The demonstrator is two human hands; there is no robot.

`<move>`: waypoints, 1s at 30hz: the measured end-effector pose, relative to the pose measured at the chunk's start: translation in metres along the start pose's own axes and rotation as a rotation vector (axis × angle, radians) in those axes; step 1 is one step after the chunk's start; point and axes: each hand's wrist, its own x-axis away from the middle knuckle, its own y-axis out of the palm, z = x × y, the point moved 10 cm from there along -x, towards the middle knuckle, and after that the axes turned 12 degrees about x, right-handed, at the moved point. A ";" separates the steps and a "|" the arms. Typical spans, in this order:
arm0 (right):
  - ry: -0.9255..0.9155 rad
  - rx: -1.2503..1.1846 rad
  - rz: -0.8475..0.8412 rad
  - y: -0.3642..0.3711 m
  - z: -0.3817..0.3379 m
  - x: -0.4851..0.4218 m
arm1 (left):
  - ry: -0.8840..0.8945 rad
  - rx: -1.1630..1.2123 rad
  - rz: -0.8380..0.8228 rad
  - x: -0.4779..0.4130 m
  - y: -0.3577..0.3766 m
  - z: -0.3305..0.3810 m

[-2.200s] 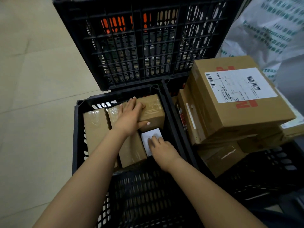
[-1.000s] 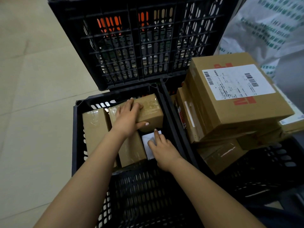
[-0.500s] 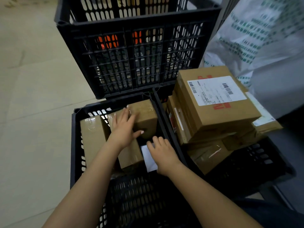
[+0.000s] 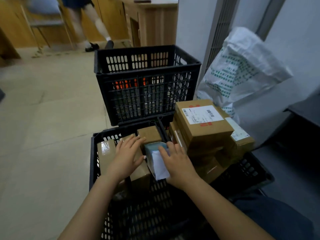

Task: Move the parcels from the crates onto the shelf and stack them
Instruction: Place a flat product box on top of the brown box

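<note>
In the black crate [image 4: 92, 163] at lower centre of the frame, the left hand [image 4: 127, 158] lies with fingers spread flat on a brown parcel [image 4: 141, 171], while the right hand [image 4: 179, 166] presses nearly straight fingers against a small white-and-blue parcel [image 4: 158, 163].

A pale tiled floor [image 4: 43, 118] carries everything. A tall black crate [image 4: 147, 94] stands on it near the middle. Just in front of that crate sits a low black crate [image 4: 93, 161], and to the front right a second low crate [image 4: 251, 172], touching the first. Right of the tall crate a white printed sack [image 4: 242, 71] leans at the wall. Well behind it stand a wooden cabinet [image 4: 155, 23], a chair [image 4: 43, 28] and a person's dark shoes [image 4: 93, 46].
</note>
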 end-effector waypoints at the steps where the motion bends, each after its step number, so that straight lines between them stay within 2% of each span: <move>1: 0.011 -0.005 0.037 -0.012 0.002 0.007 | 0.038 -0.009 -0.002 0.004 -0.004 0.010; 9: 0.120 0.061 0.375 -0.095 0.026 0.069 | 0.314 -0.045 0.029 0.023 -0.040 0.091; 13: 0.170 0.091 0.476 -0.125 0.058 0.108 | 0.462 -0.043 0.056 0.022 -0.051 0.145; 16: 0.207 0.051 0.496 -0.144 0.090 0.146 | 0.552 -0.046 0.120 0.016 -0.060 0.196; 24: 0.501 -0.049 0.557 -0.183 0.211 0.291 | 0.851 -0.037 0.071 0.001 -0.044 0.385; 30: 0.668 -0.049 0.530 -0.212 0.294 0.397 | 1.022 -0.081 0.016 -0.003 -0.003 0.537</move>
